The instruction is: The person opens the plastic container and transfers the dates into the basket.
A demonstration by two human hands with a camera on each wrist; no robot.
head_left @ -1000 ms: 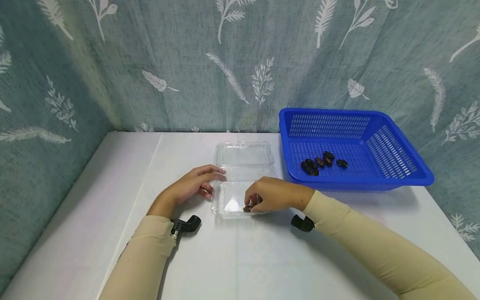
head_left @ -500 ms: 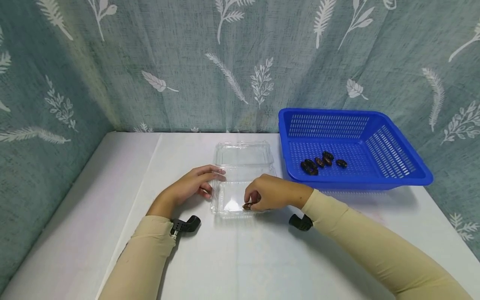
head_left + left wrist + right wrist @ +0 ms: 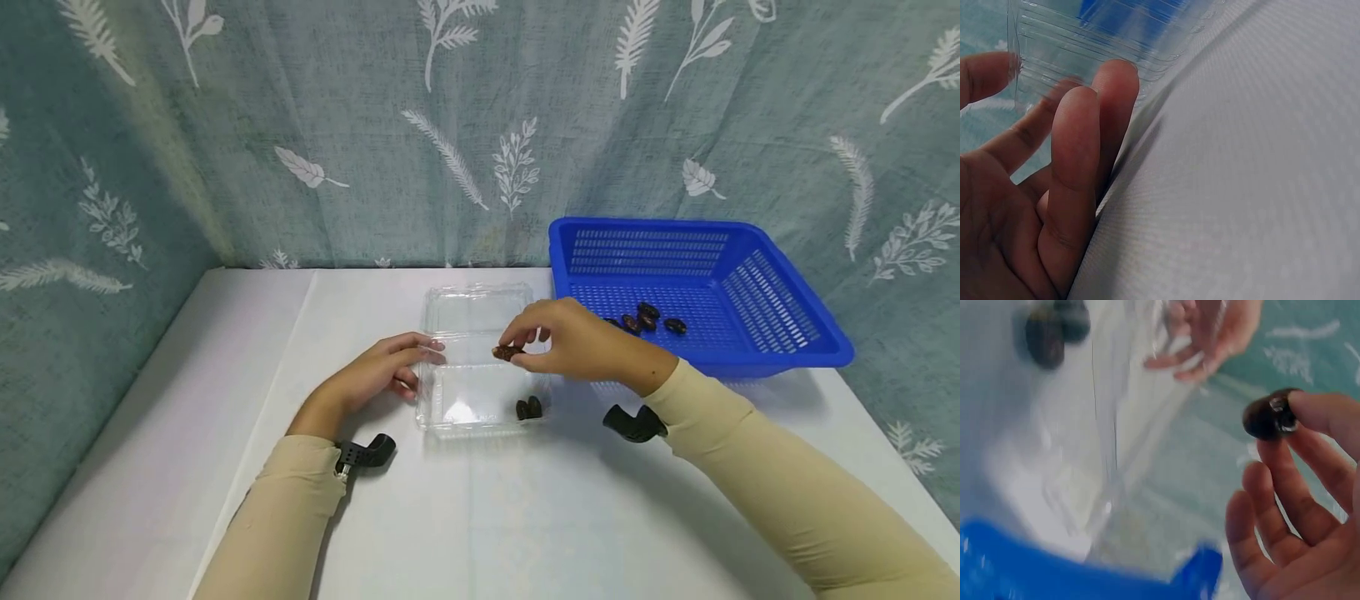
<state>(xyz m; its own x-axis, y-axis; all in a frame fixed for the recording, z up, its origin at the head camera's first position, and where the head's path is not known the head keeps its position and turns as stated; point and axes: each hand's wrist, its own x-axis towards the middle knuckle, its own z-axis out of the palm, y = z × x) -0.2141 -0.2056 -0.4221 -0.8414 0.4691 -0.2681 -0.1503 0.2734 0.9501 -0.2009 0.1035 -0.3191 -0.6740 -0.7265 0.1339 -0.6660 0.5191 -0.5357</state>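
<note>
My right hand pinches a brown wrinkled date between thumb and fingertips, raised over the hinge of an open clear plastic clamshell box. In the right wrist view the held date looks dark and glossy. Two dark dates lie side by side in the near right corner of the box. My left hand rests at the box's left edge with fingers extended, some overlapping the hinge. In the left wrist view, the fingers stand against the box's ridged wall.
A blue perforated basket stands at the right, holding several dates, partly hidden by my right hand. The box's lid lies folded back toward the patterned curtain. A white cloth covers the table.
My right hand has lifted the date from the box's near side, up and away toward the hinge. Two dates it was hiding now show. The left hand stays put; the head view shifts slightly.
</note>
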